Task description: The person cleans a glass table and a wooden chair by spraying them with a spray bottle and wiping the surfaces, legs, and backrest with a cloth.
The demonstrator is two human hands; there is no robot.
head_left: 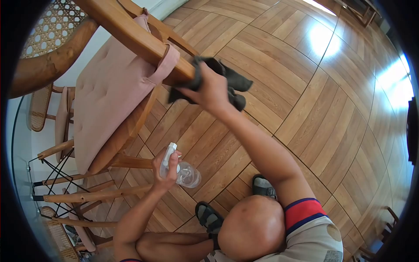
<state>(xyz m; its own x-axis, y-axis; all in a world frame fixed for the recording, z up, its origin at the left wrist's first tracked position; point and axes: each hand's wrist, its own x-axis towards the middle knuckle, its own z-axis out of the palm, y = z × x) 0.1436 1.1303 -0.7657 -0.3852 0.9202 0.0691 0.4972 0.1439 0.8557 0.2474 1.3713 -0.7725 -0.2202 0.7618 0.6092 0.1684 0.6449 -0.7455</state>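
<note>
The cloth is dark grey, soft and crumpled. It is wrapped around the end of a wooden bar of the chair, and loose folds hang out to the right of the hand and below it. The right hand is closed over the cloth and presses it against the wood, with the fingers curled around the bar. The bar is light brown and smooth, and it runs slantwise from the top left down to the hand.

Under the bar lies a pink cushion with small buttons. It is tied to the chair, and the chair is tilted.

Lower down, near the chair's legs, the left hand grips a bottle by its neck. The bottle is of clear plastic with a white spray head, and it lies nearly sideways in the hand, with its base pointing right.

The person crouches, with a bare knee at the bottom and dark sandals on the feet. The floor is wooden parquet, shining with light at the top right.
</note>
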